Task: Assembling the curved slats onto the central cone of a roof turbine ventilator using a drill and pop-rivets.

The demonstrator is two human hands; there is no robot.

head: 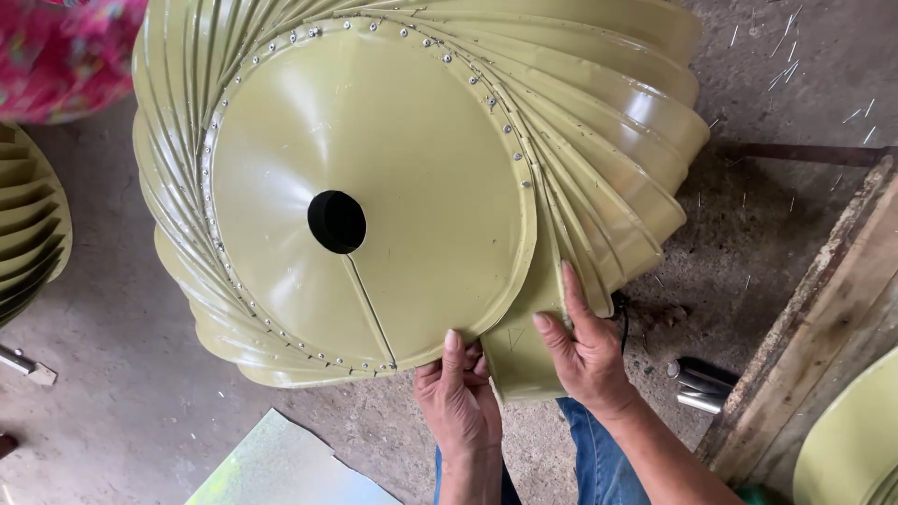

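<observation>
Plainly thin sheet metal, the olive-green turbine ventilator rests tilted over the person's lap above the concrete floor, and it looks light but springy, with sharp edges best gripped by the flat faces. The left hand pinches the riveted disc's lower rim. The right hand presses a loose curved blade flat, fingers spread, beside a wooden plank.
</observation>
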